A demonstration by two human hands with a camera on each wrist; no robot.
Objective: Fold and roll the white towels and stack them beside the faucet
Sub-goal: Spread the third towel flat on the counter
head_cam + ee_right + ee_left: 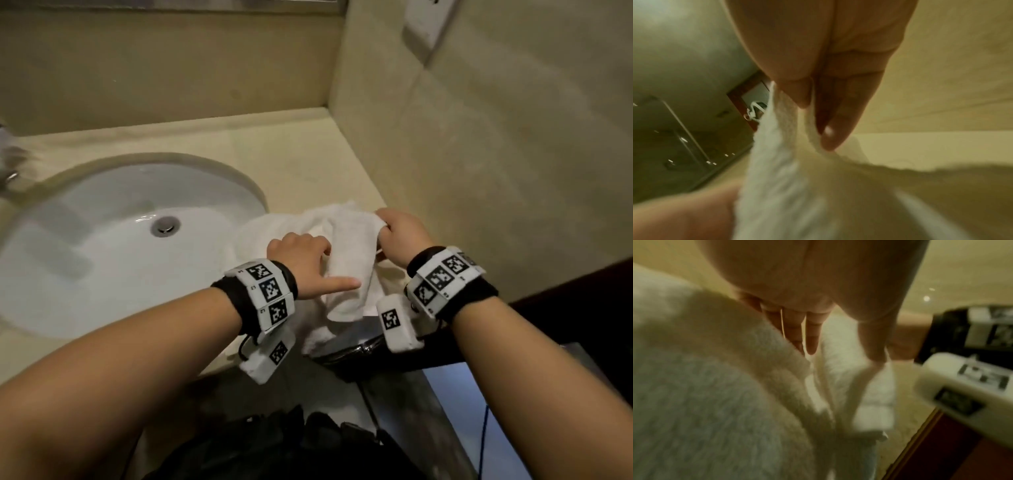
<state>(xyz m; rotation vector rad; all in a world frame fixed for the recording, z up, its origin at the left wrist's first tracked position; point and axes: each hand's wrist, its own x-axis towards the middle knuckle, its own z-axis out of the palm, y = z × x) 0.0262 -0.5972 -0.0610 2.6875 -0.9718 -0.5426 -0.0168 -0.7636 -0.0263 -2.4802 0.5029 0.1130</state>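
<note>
A white towel (346, 246) lies bunched on the beige counter to the right of the sink, and one end hangs over the front edge. My left hand (301, 260) rests on its near left part. The thumb points right across a fold, and the fingers (795, 331) run straight down between the layers of the towel (705, 386). At the far right corner of the cloth, my right hand (387, 226) pinches the hem. In the right wrist view the thumb and a finger of that hand (813, 125) clamp the edge of the towel (787, 186).
The white oval sink (102, 274) fills the left, with its drain (165, 226) in the middle. A blurred faucet part (8, 178) shows at the far left edge. The counter (291, 154) ends at tiled walls behind and to the right. A chrome bar (359, 346) sits below the front edge.
</note>
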